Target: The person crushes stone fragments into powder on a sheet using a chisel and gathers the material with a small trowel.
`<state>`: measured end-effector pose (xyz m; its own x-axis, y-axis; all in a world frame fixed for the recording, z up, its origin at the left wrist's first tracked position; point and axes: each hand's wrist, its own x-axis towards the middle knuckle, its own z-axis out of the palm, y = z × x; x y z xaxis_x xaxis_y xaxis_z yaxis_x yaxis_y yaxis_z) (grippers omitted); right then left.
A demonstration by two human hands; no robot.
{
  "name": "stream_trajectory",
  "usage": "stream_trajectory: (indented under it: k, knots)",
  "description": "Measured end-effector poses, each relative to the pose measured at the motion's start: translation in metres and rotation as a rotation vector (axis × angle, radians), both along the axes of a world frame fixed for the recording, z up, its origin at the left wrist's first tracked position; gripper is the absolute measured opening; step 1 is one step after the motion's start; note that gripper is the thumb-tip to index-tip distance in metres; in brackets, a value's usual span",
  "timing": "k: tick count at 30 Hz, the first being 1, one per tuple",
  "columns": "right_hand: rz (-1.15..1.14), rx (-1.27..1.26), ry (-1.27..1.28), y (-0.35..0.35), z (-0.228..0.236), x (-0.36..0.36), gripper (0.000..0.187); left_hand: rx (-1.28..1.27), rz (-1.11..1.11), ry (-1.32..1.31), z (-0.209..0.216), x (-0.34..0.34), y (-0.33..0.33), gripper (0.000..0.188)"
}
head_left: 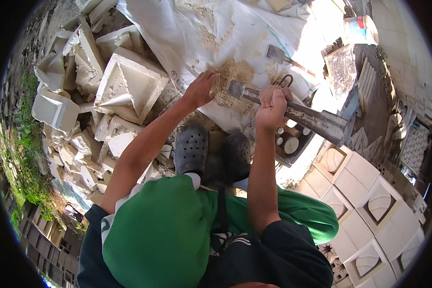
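Note:
My right hand (pixel 272 106) is wrapped round the middle of a long, dirty grey tool (pixel 317 121). One end of the tool, narrow and squared, points left over a patch of pale crumbs (pixel 234 72); its wider end reaches right. I cannot make out its exact kind. My left hand (pixel 202 90) is closed beside that patch, fingers curled against a small pale chunk (pixel 215 83). A white sheet (pixel 192 43) lies under the crumbs. On it rests a flat-bladed scraper (pixel 276 54) with a thin handle, beyond my right hand.
Broken white plaster moulds (pixel 129 86) are heaped at the left. A box of short round pieces (pixel 290 143) sits below the tool. Patterned pale blocks (pixel 365 201) stand at the lower right, and a paint bucket (pixel 361 30) at the far right. My clogs (pixel 191 149) are near the sheet's edge.

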<state>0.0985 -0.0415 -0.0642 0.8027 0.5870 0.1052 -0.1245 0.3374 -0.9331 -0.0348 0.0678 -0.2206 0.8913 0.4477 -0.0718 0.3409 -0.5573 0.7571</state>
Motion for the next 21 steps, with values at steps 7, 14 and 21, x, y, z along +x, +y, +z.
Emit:
stream_trajectory:
  k: [7,14,21]
  knots:
    - [-0.009,-0.097,-0.022,-0.004,0.027,-0.005,0.027,0.003,0.025,0.007,0.010,-0.008,-0.001,0.059]
    - [0.057,-0.119,0.069,0.004,0.012,0.001,0.029,-0.025,0.053,-0.008,0.002,-0.024,-0.010,0.056]
    - [0.078,-0.151,0.132,0.005,0.004,0.000,0.026,-0.100,0.118,0.011,0.010,-0.018,-0.024,0.058]
